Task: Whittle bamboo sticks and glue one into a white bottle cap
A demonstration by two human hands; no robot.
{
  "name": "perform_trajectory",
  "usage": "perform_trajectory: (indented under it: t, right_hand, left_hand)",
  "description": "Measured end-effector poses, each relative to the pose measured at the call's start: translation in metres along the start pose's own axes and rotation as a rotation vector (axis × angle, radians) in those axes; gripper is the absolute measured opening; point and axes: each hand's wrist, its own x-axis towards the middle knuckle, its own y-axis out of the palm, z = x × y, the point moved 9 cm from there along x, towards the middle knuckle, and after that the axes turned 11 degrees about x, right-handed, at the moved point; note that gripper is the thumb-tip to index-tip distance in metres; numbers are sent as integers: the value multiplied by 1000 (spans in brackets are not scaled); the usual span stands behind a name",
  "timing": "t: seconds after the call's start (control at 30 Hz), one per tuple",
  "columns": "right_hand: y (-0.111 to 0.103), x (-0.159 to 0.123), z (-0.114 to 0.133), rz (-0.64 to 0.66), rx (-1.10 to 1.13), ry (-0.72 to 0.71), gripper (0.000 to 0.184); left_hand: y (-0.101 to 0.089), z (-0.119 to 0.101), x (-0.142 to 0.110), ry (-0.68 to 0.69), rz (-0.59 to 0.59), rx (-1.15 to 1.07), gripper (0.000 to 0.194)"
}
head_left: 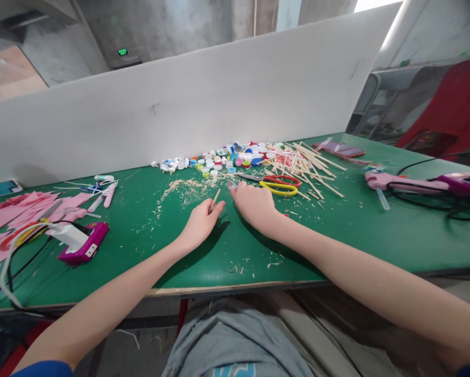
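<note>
Two hands rest on the green bench (337,230) near the middle of the frame. The left hand (200,222) pinches one short wooden stick (216,198) between its fingertips, and the stick points up and away. The right hand (254,203) lies just to the right of it, fingers curled down on the bench. A small grey bit peeks out at its fingertips, but I cannot tell if the hand grips it.

Little wood shavings (182,189) are spread above the left hand. Behind them, a long row of bottle caps (227,157) in many colours runs along the white board (203,104); there are too many to count. To the right of the caps sits a messy pile of long wooden sticks (309,165), also too many to count. One pair of scissors (276,184) with a red and a yellow handle lies just beside the right hand.

At the left of the frame lies one purple glue gun (85,245) with a white plug, next to pink paper pieces (18,209). At the right edge lies one pink glue gun (411,183) with a black cord.
</note>
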Motion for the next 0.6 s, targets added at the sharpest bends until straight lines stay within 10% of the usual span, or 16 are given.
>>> perform_trajectory:
  t: [0.6]
  right_hand:
    - [-6, -1, 3, 8, 24, -119, 55]
  left_hand:
    - [13, 11, 2, -17, 61, -252, 30]
